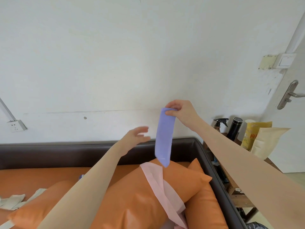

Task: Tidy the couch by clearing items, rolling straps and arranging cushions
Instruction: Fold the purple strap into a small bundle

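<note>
Over the glossy orange leather cushion (135, 195) below your forearms, keep your right hand (181, 113) pinching the soft lilac fabric strap's (164, 138) top, and bring your spread, empty left hand (137, 136) to its hanging tail before rolling.

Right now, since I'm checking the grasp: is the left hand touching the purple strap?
Apart. The head view shows the open left hand beside the hanging purple strap, with wall visible between them; only the right hand pinches its top.

Bright even light, blurred hand, wide-angle warp
</note>
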